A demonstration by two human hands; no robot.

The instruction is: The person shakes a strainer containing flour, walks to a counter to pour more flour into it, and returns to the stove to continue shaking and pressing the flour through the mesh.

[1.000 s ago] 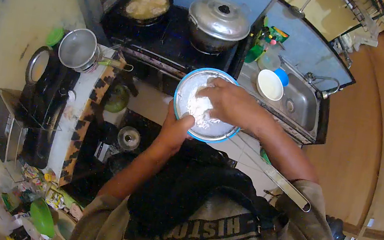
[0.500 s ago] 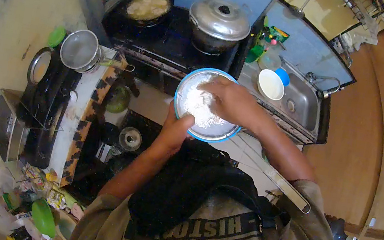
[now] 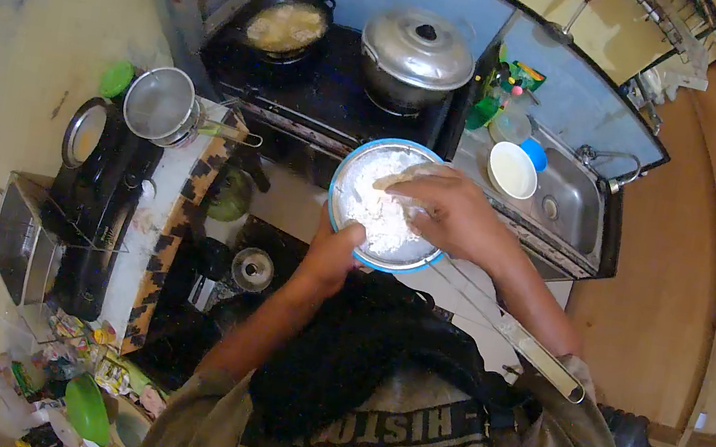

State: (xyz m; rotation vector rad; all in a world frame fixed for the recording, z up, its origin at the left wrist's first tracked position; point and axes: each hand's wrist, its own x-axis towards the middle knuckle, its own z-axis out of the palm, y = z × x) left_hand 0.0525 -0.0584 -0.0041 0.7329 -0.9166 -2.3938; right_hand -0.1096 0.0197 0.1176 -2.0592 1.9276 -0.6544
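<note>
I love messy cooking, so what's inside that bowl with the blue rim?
White powder, apparently in a long-handled strainer set in the bowl. The right hand reaches in, hiding some. Anything under the powder is covered, so I can't tell.

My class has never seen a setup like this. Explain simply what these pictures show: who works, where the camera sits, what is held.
There is no machine: a person works with two bare hands. Every picture comes from one camera worn on the head, looking forward and down. The left hand grips the rim of a blue-rimmed bowl; the right hand reaches into it, at the white powder. On the stove ahead stand a pan and a lidded pot, with a sink to the right.
</note>
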